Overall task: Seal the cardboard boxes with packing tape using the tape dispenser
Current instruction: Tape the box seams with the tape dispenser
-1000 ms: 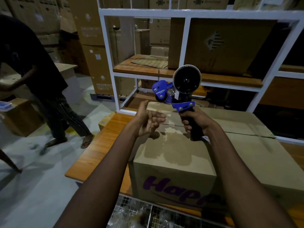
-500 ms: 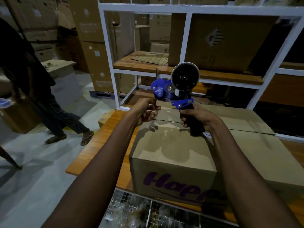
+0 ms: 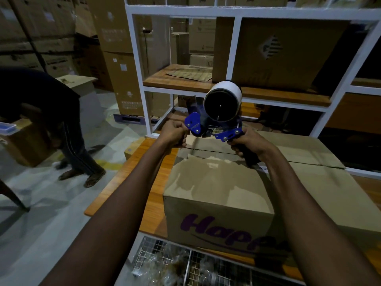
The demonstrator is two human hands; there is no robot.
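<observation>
Your left hand (image 3: 174,135) has curled onto the tape dispenser (image 3: 221,106); right hand (image 3: 249,144) grips its handle; cardboard box (image 3: 216,182) seam (image 3: 309,163) runs crosswise just below.

The white shelf frame (image 3: 268,13) closes in just behind the box (image 3: 216,182), while a strip of surface (image 3: 154,215) lies open at its left.
</observation>
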